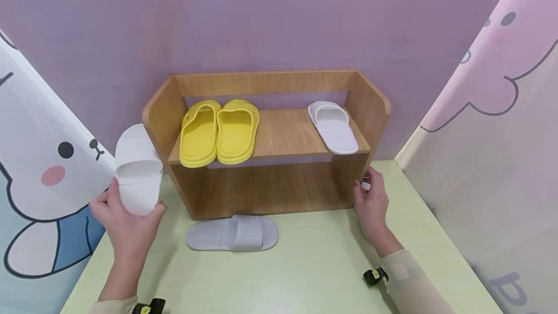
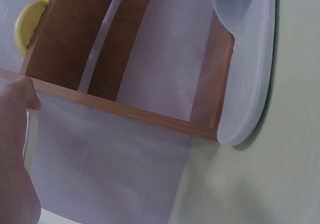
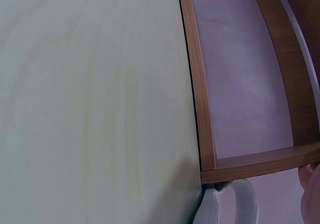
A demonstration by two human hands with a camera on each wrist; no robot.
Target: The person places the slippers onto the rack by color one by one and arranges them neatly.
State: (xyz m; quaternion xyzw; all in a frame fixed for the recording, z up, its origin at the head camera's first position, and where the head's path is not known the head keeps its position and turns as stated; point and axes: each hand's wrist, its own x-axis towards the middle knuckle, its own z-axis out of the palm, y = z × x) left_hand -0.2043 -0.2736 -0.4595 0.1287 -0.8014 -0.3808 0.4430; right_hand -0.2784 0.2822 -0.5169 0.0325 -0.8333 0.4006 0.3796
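Note:
My left hand [image 1: 128,231] grips a white slipper [image 1: 138,168], thumb on one side and fingers on the other, raised beside the left end of a wooden shoe rack [image 1: 301,132]. In the left wrist view only part of that hand [image 2: 12,149] shows. At the rack's right end my right hand [image 1: 374,205] has its fingertips at the outer side panel; whether they press it I cannot tell. Below that hand a whitish slipper [image 3: 240,201] lies beside the rack, mostly hidden. A grey slipper [image 1: 213,234] lies sideways before the rack.
On the upper shelf, two yellow clogs [image 1: 198,134] sit at the left and one white slipper [image 1: 337,134] at the right. The rack stands on a pale green table [image 1: 279,285] against a purple backdrop [image 1: 279,18]. Printed cloths hang at both sides.

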